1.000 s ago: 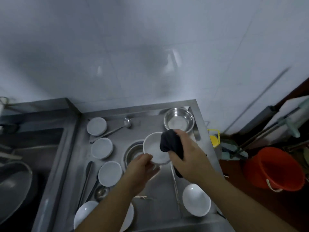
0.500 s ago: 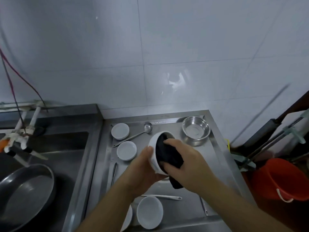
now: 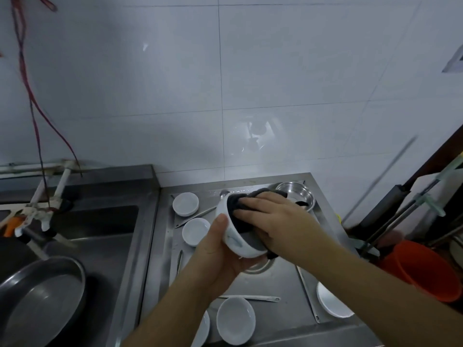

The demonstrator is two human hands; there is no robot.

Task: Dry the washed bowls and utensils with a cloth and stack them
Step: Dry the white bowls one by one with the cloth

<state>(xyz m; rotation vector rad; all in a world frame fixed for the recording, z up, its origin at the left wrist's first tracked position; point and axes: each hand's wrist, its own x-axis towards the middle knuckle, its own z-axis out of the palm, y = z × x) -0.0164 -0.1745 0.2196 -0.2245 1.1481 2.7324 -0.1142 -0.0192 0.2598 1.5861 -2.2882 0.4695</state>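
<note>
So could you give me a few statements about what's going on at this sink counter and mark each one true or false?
1. The left hand holds a white bowl tilted on its side. True.
2. The right hand presses a bright yellow sponge into the bowl. False: it presses a dark cloth into it.
3. A steel bowl sits at the far right corner of the counter. True.
4. All the white dishes are already stacked in one pile. False: several, like the small dish and the dish near the front edge, lie apart.
5. An orange bucket stands to the right of the counter. True.
</note>
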